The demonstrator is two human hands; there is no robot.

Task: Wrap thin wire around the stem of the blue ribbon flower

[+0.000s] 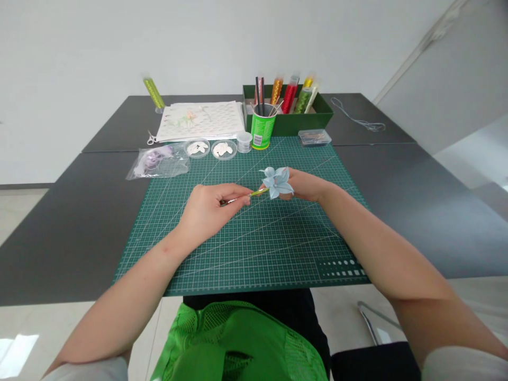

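Observation:
A pale blue artificial flower with pointed petals is held above the green cutting mat. Its thin stem is yellow-green near the bloom and runs left into my left hand. That hand is closed, with the stem pinched between thumb and fingers. My right hand is behind the bloom, its fingers closed around the base of the flower where the stem starts. The petals hide most of the right fingers, and a fingertip shows beside the stem.
Two shallow dishes of white pieces, a plastic bag with lilac contents and a green can of sticks stand ahead. Behind are white sheets, scissors and a green box of coloured spools. A clear case lies right.

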